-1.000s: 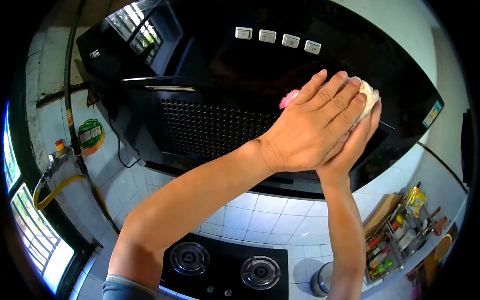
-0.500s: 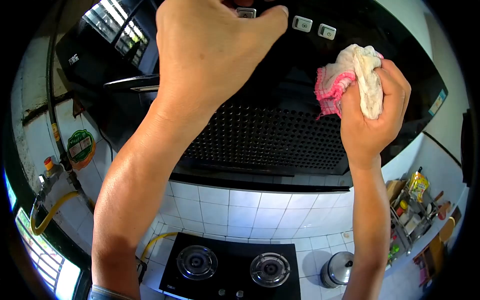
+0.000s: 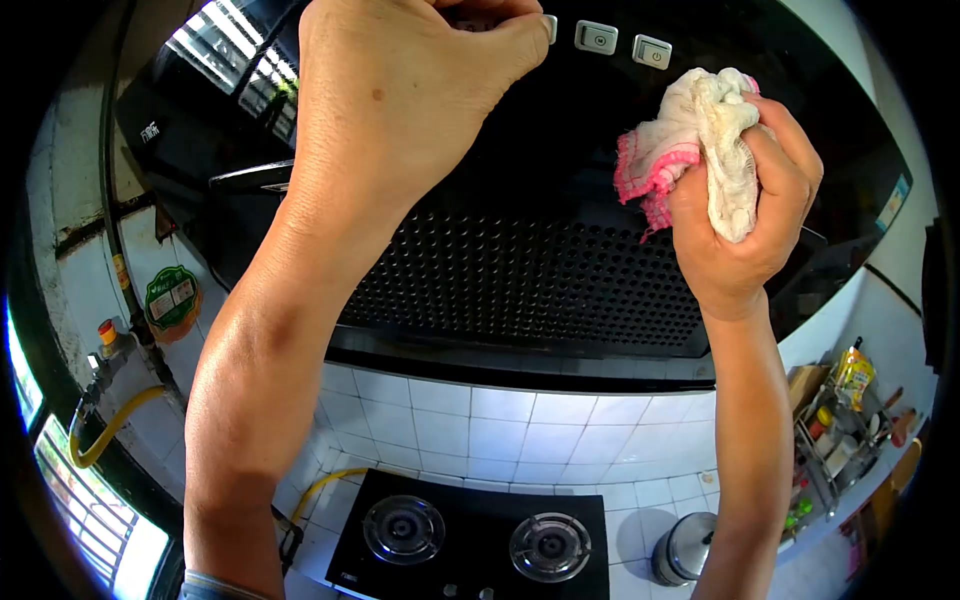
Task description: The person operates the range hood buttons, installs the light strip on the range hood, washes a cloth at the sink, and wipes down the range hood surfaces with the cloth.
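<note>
A black range hood fills the upper view, with a perforated panel below and silver buttons along its top. My left hand reaches over the button row at the top edge. Its thumb and a finger close in beside one button and partly cover the row; whether anything is between the fingertips is hidden. At the right, my right hand is closed round a crumpled white cloth with pink edging, in front of the hood's right part.
Below are a black two-burner stove and a lidded pot. A rack of bottles and utensils stands at the right. On the left are a gas valve with a yellow hose, a pipe and a barred window.
The hands, together on the cloth a second ago, are now apart. My left hand went up-left to the buttons, while my right hand kept the cloth and moved slightly right.
</note>
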The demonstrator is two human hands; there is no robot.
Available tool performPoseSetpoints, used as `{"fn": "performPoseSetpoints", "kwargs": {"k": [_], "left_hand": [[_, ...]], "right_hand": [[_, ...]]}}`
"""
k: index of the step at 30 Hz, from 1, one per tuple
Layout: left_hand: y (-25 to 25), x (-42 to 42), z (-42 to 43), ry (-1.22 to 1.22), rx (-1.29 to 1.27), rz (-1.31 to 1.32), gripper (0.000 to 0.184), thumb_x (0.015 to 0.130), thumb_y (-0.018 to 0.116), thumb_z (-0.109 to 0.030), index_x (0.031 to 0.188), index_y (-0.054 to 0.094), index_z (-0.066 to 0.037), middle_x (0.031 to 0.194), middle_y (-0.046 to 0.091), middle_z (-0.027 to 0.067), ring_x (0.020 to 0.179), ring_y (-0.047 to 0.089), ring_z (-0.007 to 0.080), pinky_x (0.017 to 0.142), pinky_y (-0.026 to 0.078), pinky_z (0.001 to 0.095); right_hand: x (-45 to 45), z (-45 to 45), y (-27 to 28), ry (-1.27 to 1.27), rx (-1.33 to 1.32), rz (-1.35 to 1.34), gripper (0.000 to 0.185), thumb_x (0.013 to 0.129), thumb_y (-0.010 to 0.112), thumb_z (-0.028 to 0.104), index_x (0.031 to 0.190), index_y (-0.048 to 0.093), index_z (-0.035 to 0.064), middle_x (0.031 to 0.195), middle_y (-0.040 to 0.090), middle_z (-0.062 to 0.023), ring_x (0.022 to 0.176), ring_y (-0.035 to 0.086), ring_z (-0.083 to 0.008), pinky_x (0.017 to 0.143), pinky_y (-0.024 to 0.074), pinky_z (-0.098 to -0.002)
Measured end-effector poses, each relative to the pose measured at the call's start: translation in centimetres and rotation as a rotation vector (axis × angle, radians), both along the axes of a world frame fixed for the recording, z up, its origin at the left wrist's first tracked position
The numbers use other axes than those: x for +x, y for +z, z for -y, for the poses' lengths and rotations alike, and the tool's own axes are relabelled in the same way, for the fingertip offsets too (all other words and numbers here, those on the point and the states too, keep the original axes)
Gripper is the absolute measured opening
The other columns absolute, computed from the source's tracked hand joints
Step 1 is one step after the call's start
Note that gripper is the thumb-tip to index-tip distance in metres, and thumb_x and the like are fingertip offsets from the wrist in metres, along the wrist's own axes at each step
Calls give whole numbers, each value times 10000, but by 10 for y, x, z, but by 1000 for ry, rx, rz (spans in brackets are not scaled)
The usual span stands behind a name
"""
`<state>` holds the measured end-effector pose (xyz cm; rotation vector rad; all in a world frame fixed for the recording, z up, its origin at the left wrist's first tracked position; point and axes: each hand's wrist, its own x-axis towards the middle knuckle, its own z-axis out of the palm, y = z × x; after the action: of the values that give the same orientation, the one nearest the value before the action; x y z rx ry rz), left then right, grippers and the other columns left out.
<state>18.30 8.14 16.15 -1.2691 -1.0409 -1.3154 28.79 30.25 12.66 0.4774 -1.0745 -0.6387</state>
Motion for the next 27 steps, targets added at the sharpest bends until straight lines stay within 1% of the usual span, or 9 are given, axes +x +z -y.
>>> {"fn": "performPoseSetpoints", "kwargs": {"k": [2,5,8,11,14,16,23,25,27], "left_hand": [[0,1,2,-71,-66,59,74,829,768,-17,892,784,18,826,626,29,657,525,63,579,394,220],[-3,-1,2,10,-19,-8,66,833,772,-22,882,782,21,820,624,27,657,525,64,578,397,218],[0,-5,4,-59,-79,-70,59,831,772,-21,871,781,21,812,621,29,656,524,64,574,397,217],[-3,3,-2,117,12,-31,55,826,772,-21,863,780,20,801,613,26,656,520,61,573,394,214],[-2,-1,3,115,-8,-19,58,821,769,-20,864,780,18,802,611,23,652,515,58,569,391,212],[2,-5,6,-36,-81,-41,63,816,769,-19,866,779,19,806,614,23,648,513,57,565,390,211],[0,-7,-1,-8,-55,-11,63,814,766,-11,867,777,21,808,614,22,649,514,55,569,390,211],[-4,5,-4,189,24,-80,65,813,771,-12,866,774,27,810,615,26,648,516,55,571,390,212],[-4,2,-4,169,22,-58,66,811,777,-16,862,773,26,810,614,28,646,516,55,569,390,213]], "right_hand": [[0,-1,0,-42,5,-13,475,738,772,-12,1176,593,32,1277,574,-141,1119,605,-264,926,544,-337],[0,-3,1,-31,33,-14,476,737,773,-15,1177,597,39,1268,576,-137,1120,606,-260,933,545,-337],[-2,0,0,13,6,1,479,735,772,-26,1177,601,43,1259,577,-131,1125,607,-256,937,544,-336],[-1,-2,-1,23,12,18,479,731,773,-36,1172,603,44,1266,575,-130,1131,610,-257,947,545,-333],[0,-4,0,14,24,24,484,732,778,-34,1176,603,45,1280,569,-134,1136,611,-260,952,549,-329],[-1,-3,0,14,15,18,488,733,780,-31,1181,602,47,1286,567,-135,1139,610,-261,954,548,-330],[-1,-10,-1,21,55,33,474,755,782,7,1188,595,58,1302,573,-147,1122,606,-263,940,533,-333],[-2,-12,-1,7,62,27,466,765,780,23,1189,592,63,1304,576,-149,1123,603,-261,934,533,-332],[-2,-13,-1,0,69,21,457,775,778,39,1191,590,68,1306,579,-151,1123,600,-259,928,533,-330]]}}
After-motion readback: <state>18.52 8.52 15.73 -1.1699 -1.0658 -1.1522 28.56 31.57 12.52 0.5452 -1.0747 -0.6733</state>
